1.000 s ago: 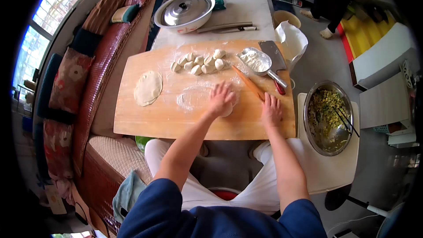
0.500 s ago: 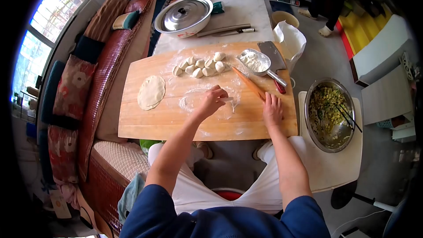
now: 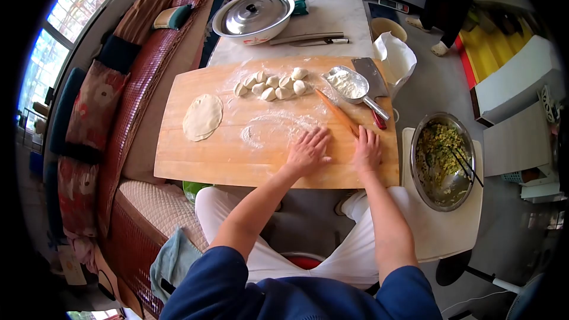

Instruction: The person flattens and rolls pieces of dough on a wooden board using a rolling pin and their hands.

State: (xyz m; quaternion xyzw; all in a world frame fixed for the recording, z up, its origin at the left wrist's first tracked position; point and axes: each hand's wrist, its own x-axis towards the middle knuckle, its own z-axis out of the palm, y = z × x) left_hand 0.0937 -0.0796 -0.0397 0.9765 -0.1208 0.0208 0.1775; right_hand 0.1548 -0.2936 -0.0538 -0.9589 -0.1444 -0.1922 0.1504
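My left hand (image 3: 309, 152) lies palm down on the floured wooden board (image 3: 261, 169), fingers spread; whatever is under the palm is hidden. To its right, my right hand (image 3: 367, 153) has its fingers closed at the near end of an orange-brown rolling pin (image 3: 336, 111), which slants up and left. Flat round dough sheets (image 3: 203, 117) lie overlapped at the board's left. Several small dough pieces (image 3: 268, 93) are grouped near the far edge. Beside them a metal scoop (image 3: 347, 85) holds flour, next to a cleaver (image 3: 370, 75).
A lidded bowl (image 3: 253, 16) and a long knife (image 3: 314, 41) are on the marble table (image 3: 326, 0) beyond the board. At right, a steel bowl of filling (image 3: 441, 163) holds chopsticks. A person (image 3: 453, 0) stands at the far right, near a white bag (image 3: 396, 59).
My left hand, which pinched a small pale piece above the board half a second ago, has moved right and toward me and flattened onto the board. My right hand stays at the rolling pin.
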